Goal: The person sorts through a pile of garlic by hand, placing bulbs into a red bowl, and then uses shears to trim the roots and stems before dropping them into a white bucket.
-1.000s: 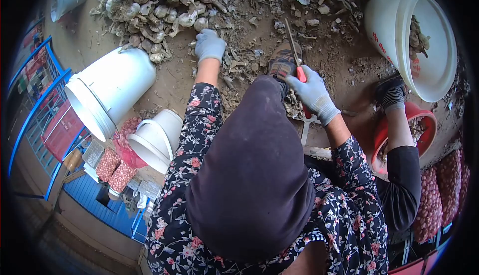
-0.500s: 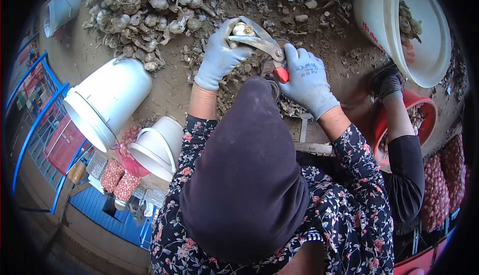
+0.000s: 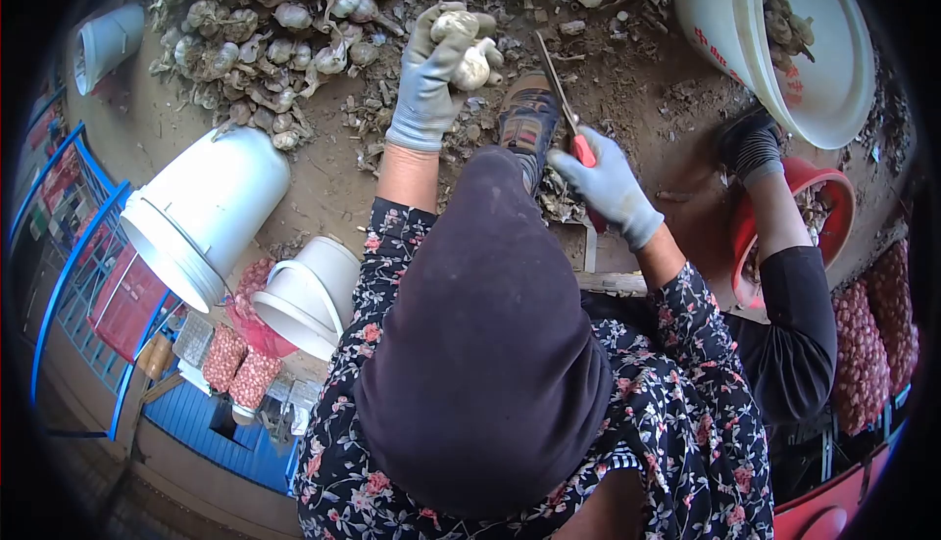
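My gloved left hand (image 3: pixel 425 99) is closed around garlic bulbs (image 3: pixel 472 68). Two pale bulbs show at its fingers, one above the other. In my gloved right hand (image 3: pixel 616 185) is a pair of pruning shears (image 3: pixel 585 151) with red handles. Their blades point up and left, apart from the garlic, and look nearly closed. Just left of my left hand lies a big heap of garlic (image 3: pixel 294 16) with dry stalks on. A shoe (image 3: pixel 529 114) sits between my two hands.
Cut stalks and skins litter the dirt floor (image 3: pixel 676 138). A large white bucket (image 3: pixel 686 30) at the upper right holds some garlic. Lower right is a red basin (image 3: pixel 833 217) beside a leg. White buckets (image 3: pixel 221 197) stand left, net bags of garlic (image 3: pixel 863 354) right.
The shears have come away from the garlic, with my right hand moving down and the blades closing. My left hand has turned and risen slightly, and two bulbs now show in it.
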A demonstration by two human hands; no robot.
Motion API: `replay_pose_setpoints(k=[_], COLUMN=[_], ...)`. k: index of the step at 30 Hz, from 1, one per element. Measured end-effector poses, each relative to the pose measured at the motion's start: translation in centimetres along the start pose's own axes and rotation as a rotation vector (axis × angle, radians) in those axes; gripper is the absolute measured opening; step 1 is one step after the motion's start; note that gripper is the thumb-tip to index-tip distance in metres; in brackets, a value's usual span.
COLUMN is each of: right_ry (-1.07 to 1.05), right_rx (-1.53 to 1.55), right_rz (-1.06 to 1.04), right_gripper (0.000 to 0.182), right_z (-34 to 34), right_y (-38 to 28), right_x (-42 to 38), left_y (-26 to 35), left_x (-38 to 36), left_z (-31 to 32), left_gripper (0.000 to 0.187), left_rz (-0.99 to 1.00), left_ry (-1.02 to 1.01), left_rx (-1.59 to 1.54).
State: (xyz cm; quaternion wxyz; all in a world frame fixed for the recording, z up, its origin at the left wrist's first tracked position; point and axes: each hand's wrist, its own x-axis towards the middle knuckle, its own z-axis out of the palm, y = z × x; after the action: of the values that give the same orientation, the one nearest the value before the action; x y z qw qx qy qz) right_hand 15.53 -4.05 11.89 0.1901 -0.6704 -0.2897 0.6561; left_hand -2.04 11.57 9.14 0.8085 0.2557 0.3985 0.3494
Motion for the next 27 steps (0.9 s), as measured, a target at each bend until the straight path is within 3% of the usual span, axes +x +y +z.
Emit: replay_pose_setpoints(k=[1, 4, 8, 11, 12, 15, 16, 17, 19, 20, 23, 25, 27], right_ry=[0.009, -0.224, -0.266, -0.274, -0.267, -0.227, -0.130, -0.128, -0.097, -0.110, 0.007, -0.023, -0.049], right_rx=[0.001, 0.315, 0.327, 0.364, 0.358, 0.440, 0.453, 0.454, 0.492, 0.821, 0.973, 0.997, 1.018], right_rz=[-0.002, 0.063, 0.000, -0.019, -0.040, -0.050, -0.184, -0.188, -0.044, 0.092, 0.164, 0.152, 0.139], right_gripper=[0.029, 0.029, 0.031, 0.029, 0.027, 0.026, 0.022, 0.022, 0.021, 0.015, 0.019, 0.020, 0.020], right_z=[-0.2, -0.7, -0.6, -1.0, -1.0, -1.2, -0.7, -0.9, -1.5, -1.4, -1.7, -2.0, -2.3], right_y=[-0.3, -0.8, -0.7, -1.5, -1.3, -1.5, -1.0, -0.6, -0.4, -1.2, -0.2, 0.2, -0.3], right_x=[-0.4, -1.7, -1.5, -1.3, -0.9, -0.5, -0.1, -0.2, -0.6, -1.4, -1.5, -1.7, -1.8], left_y=[-0.4, -1.3, -2.4, -2.0, -2.1, -2.1, -2.1, -2.2, -2.2, -2.2, -0.1, 1.4, 1.9], left_x=[0.2, 0.4, 0.4, -0.2, -0.3, -0.3, -0.2, 0.0, 0.7, 1.2, 3.2, 4.5, 5.3], left_z=[-0.4, -1.3, -1.0, 0.1, 0.9, 1.4, 1.8, 2.3, 3.7, 4.7, 10.1, 15.8, 20.2], left_gripper=[0.041, 0.060, 0.059, 0.055, 0.045, 0.048, 0.045, 0.045, 0.043, 0.042, 0.051, 0.056, 0.062], left_rz=[0.000, -0.007, -0.027, -0.076, -0.075, -0.084, -0.110, -0.109, -0.085, -0.076, 0.018, 0.115, 0.164], left_ry=[-0.009, -0.128, -0.289, -0.175, -0.105, -0.122, -0.092, -0.096, -0.086, -0.055, -0.228, -0.498, -0.626], left_rx=[0.000, -0.211, -0.450, -0.237, -0.231, -0.109, -0.063, -0.061, -0.039, -0.102, 0.049, 0.156, 0.021])
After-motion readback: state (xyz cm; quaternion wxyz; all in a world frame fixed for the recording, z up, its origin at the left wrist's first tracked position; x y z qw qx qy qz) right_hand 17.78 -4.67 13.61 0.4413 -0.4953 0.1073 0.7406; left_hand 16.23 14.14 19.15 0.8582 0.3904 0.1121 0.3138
